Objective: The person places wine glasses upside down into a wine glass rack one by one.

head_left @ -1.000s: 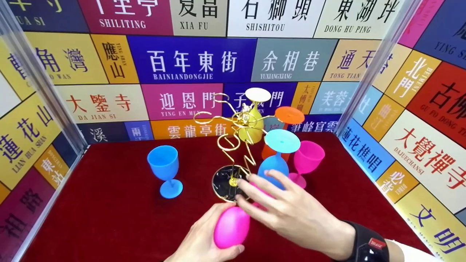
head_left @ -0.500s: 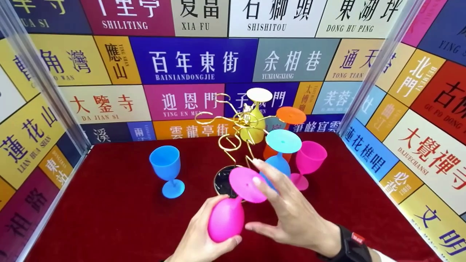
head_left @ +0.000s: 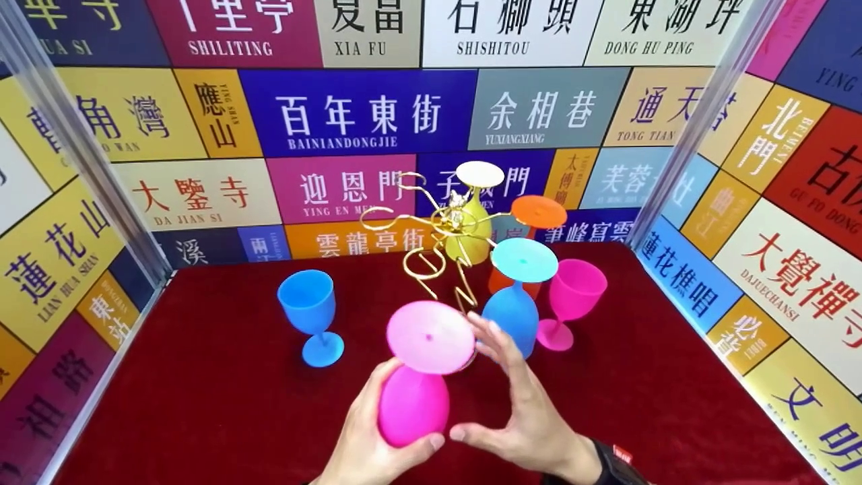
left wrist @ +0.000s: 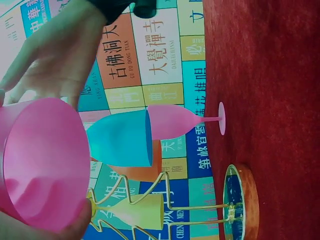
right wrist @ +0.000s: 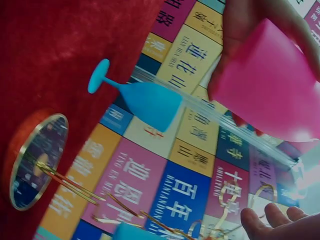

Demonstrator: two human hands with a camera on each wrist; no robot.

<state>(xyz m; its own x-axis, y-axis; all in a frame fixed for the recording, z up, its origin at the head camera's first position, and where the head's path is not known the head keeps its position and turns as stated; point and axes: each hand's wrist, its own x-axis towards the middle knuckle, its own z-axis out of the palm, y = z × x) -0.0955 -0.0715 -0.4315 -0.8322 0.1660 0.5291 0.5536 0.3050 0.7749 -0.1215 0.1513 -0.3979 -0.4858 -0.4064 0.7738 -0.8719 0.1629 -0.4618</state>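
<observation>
My left hand (head_left: 367, 421) grips the bowl of a pink goblet (head_left: 414, 404), which is turned upside down with its round foot on top. In the left wrist view the goblet's open mouth (left wrist: 50, 160) shows. Just to the right, my right hand (head_left: 532, 411) has its fingers spread, thumb apart, its fingertips close beside the goblet's foot. Behind them stands a gold wire glass rack (head_left: 424, 263) with curled arms and a round black base (right wrist: 42, 162). From the rack hang a blue goblet (head_left: 510, 313), an orange goblet (head_left: 539, 212) and a yellow goblet (head_left: 471, 232), all inverted.
An upright blue goblet (head_left: 306, 303) stands on the dark red cloth (head_left: 222, 391) left of the rack. Another pink goblet (head_left: 576, 289) stands upright at the right, close to the hanging blue one. Printed sign panels (head_left: 357, 111) wall in the back and sides.
The left hand has tilted the pink goblet so its foot points up and faces me. My right hand has drawn back from the rack base area and turned, thumb apart from the fingers.
</observation>
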